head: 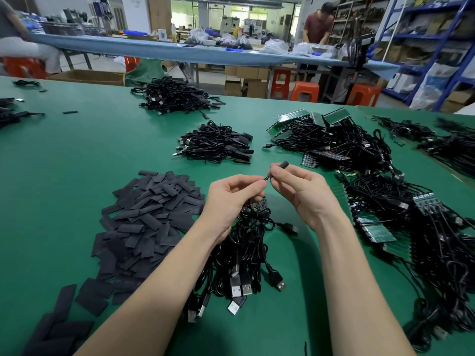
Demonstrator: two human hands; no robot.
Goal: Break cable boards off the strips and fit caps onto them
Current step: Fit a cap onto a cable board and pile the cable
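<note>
Workshop, green table [77, 155] (cable piles) | both hands' grip pinching black cap [279, 167]

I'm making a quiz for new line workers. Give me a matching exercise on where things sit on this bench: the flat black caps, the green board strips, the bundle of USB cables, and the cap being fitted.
Things:
1. pile of flat black caps
2. green board strips
3. bundle of USB cables
4. black cap being fitted

Places:
A. pinched in the right hand
B. hanging under the left hand
C. on the mat to the left of both arms
D. on the mat to the right of both arms

Pairs: 1-C, 2-D, 3-B, 4-A
</note>
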